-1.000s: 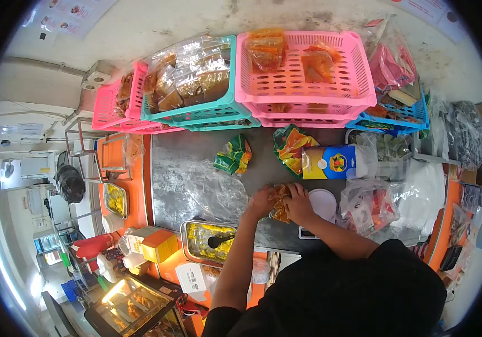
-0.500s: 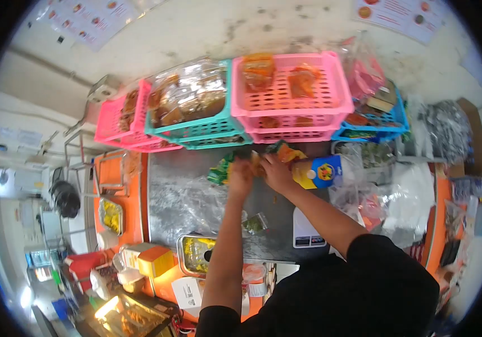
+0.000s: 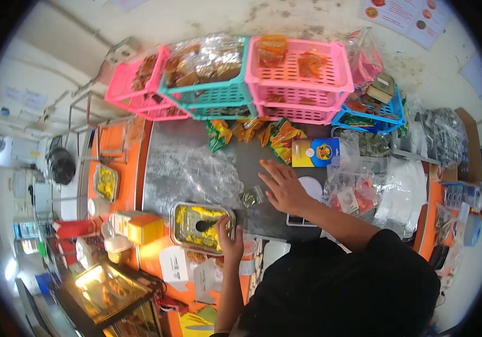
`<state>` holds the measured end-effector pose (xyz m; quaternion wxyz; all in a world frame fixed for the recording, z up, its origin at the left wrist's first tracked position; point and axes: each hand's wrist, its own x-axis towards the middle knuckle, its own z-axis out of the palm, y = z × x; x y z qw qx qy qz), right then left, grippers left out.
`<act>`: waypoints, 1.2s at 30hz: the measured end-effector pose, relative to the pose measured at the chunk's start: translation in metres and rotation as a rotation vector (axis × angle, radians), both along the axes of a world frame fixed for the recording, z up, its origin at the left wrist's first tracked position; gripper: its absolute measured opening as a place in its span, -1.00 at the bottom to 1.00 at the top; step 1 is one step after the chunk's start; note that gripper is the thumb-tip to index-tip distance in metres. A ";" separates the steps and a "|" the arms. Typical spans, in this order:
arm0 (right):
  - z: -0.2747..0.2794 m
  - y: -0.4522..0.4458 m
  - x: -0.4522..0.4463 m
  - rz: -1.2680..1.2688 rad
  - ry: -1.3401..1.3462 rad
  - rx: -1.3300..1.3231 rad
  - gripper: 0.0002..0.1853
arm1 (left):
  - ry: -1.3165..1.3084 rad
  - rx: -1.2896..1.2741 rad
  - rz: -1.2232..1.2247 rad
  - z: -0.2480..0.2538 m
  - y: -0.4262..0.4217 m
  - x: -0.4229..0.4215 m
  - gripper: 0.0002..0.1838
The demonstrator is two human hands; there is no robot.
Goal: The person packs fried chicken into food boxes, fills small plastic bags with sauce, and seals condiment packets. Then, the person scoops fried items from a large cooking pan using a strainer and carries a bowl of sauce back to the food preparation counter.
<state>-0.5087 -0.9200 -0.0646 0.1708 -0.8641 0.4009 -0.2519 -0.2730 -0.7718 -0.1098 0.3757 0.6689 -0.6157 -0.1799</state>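
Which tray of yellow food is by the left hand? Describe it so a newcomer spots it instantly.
Find the gray worktop below the baskets. At its near edge, by the left hand, is a rectangular tray of yellow food. Unlike the tray farther left, it has a black utensil in it.

An oblong tray (image 3: 173, 226) of yellow food (image 3: 210, 213) sits by the table's (image 3: 165, 149) near edge; just right, a small clear packet (image 3: 250, 196) with green contents lies flat.

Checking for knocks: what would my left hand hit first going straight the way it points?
Your left hand would likely meet the food tray first, at its right end; whether they already touch is unclear.
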 end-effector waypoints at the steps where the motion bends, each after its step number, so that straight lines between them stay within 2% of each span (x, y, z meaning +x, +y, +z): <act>1: 0.007 0.001 0.002 0.016 0.015 -0.033 -0.41 | 0.056 0.067 0.079 -0.001 0.026 0.004 -0.61; 3: 0.021 0.002 0.007 0.072 0.030 -0.070 -0.40 | 0.119 0.126 0.198 -0.006 0.069 0.012 -0.64; 5: 0.034 0.004 0.014 0.127 0.031 -0.122 -0.40 | 0.293 0.126 0.277 -0.011 0.102 0.019 -0.68; 6: 0.042 0.006 0.018 0.145 0.036 -0.145 -0.42 | 0.189 0.103 0.291 0.007 0.109 0.016 -0.73; 9: 0.041 0.010 0.029 0.229 -0.034 -0.083 -0.43 | 0.166 0.081 0.322 0.009 0.138 0.016 -0.76; 10: 0.032 0.011 0.030 0.230 -0.022 -0.086 -0.43 | 0.341 0.111 0.411 0.014 0.143 0.008 -0.78; 12: 0.001 0.008 0.034 0.243 -0.110 0.113 -0.44 | 0.359 0.109 0.446 0.012 0.156 -0.001 -0.78; 13: -0.010 0.004 0.032 0.235 -0.102 0.104 -0.44 | 0.368 0.109 0.483 0.009 0.164 -0.003 -0.78; 15: -0.028 -0.008 0.025 0.173 0.168 0.044 -0.45 | 0.361 0.123 0.478 -0.006 0.178 -0.006 -0.76; 17: -0.046 -0.020 0.017 0.093 0.127 0.095 -0.45 | 0.388 0.159 0.481 -0.010 0.177 -0.013 -0.77; 21: -0.056 -0.056 0.000 -0.141 0.125 0.183 -0.53 | 0.340 0.125 0.285 -0.030 0.119 -0.006 -0.82; 22: -0.057 -0.066 0.000 -0.252 0.093 0.074 -0.62 | 0.368 0.174 0.262 -0.029 0.091 -0.005 -0.88; 23: -0.064 -0.080 0.000 -0.267 0.092 0.075 -0.62 | 0.303 0.151 0.198 -0.028 0.062 -0.003 -0.89; 26: -0.105 -0.140 0.003 -0.542 0.009 0.074 -0.70 | 0.184 0.057 0.019 -0.010 -0.040 -0.005 -0.89; 31: -0.128 -0.206 0.018 -0.653 -0.006 0.007 -0.71 | 0.191 0.065 -0.082 -0.005 -0.172 -0.021 -0.87; 36: -0.154 -0.225 0.021 -0.591 0.054 -0.039 -0.79 | 0.255 0.077 -0.089 -0.030 -0.219 -0.046 -0.86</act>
